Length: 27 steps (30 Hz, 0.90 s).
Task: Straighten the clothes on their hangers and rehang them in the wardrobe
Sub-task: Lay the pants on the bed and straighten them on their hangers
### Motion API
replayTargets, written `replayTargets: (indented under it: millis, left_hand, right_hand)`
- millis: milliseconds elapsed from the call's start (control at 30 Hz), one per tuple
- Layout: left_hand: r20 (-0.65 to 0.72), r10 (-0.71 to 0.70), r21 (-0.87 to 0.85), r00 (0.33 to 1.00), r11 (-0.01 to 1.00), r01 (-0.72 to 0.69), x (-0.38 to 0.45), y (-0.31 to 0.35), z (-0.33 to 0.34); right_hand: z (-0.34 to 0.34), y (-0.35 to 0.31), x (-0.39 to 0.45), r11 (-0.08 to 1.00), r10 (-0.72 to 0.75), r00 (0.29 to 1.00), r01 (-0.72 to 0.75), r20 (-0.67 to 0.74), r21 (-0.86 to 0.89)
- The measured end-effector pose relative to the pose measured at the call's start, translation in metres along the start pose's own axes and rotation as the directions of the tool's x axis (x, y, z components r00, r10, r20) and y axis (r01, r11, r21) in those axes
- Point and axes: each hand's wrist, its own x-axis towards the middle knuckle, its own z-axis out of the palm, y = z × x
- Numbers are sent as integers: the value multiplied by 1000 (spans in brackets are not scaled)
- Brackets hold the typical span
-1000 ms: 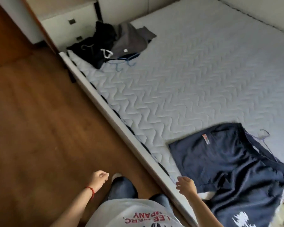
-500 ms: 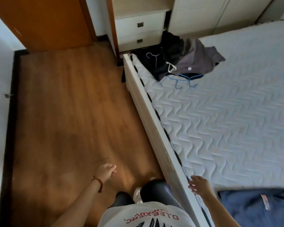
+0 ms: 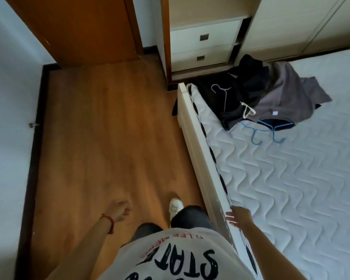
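Observation:
A heap of clothes lies on the far corner of the mattress (image 3: 291,178): a black garment (image 3: 226,93) with a pale purple hanger (image 3: 222,91) on top, and a grey garment (image 3: 285,96) beside it. Blue hangers (image 3: 269,131) poke out from under the grey one. My left hand (image 3: 118,211) hangs over the floor with loosely curled fingers, holding nothing. My right hand (image 3: 237,216) is over the bed's near edge, fingers relaxed and empty. Both hands are far from the clothes heap.
The white bed frame rail (image 3: 200,150) runs from my right hand toward the wardrobe (image 3: 206,43), whose white drawers show behind an open wooden door edge (image 3: 165,37). A brown room door (image 3: 79,27) stands at the back left. Wooden floor (image 3: 101,138) stretches ahead.
The view has swung left and forward along the bed. The navy garment on the near part of the mattress has dropped out of view, and the clothes heap and wardrobe look closer. Both hands stay empty.

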Motion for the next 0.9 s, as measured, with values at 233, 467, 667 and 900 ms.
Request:
replayTargets:
  millis: [233,467,667,900]
  left_hand:
    - [-24,-19,-27,1000,999,18,47,90,-33]
    - [73,15,116,997,993,-24,131,216,-24]
    - [268,159,380,950,889,-256,190,388,-5]
    - [469,322,563,823,609,-559,224,559,77]
  right_hand:
    - [77,-154,6,978,-183,973,195,142,-79]
    - [89,-243,47,983,-124,991,115,53,144]
    - [83,-273,71,957,55,985,-6,-161,291]
    - [105,-316,102,904,104,961,17,-257,428]
